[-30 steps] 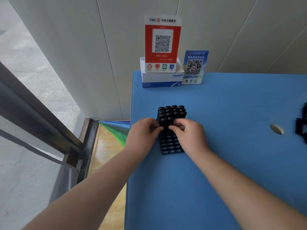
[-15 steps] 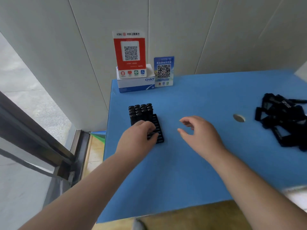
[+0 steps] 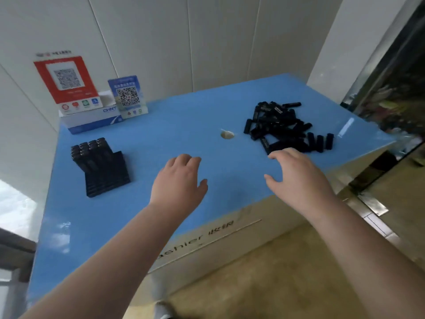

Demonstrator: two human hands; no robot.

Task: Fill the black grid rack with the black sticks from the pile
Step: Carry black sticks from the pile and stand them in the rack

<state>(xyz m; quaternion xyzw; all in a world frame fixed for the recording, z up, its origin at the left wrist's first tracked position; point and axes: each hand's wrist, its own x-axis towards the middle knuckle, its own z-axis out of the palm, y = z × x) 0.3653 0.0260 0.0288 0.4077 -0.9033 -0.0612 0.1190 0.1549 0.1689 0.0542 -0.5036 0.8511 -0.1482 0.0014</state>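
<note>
The black grid rack (image 3: 108, 180) lies on the left of the blue table (image 3: 174, 127). Several black sticks (image 3: 88, 151) stand in its far rows; the near rows hold none. A pile of loose black sticks (image 3: 281, 128) lies at the table's right. My left hand (image 3: 180, 180) hovers over the table's middle, fingers relaxed, holding nothing. My right hand (image 3: 293, 173) is spread with nothing in it, its fingertips just short of the pile's near edge.
A round hole (image 3: 227, 134) sits in the tabletop left of the pile. At the back left a white and blue box (image 3: 92, 122) carries a red QR sign (image 3: 67, 82) and a blue QR sign (image 3: 128, 97). The table's front edge runs under my wrists.
Both hands left the rack and moved right. The left hand let go of the rack; the right hand reached towards the pile. The camera view swung right.
</note>
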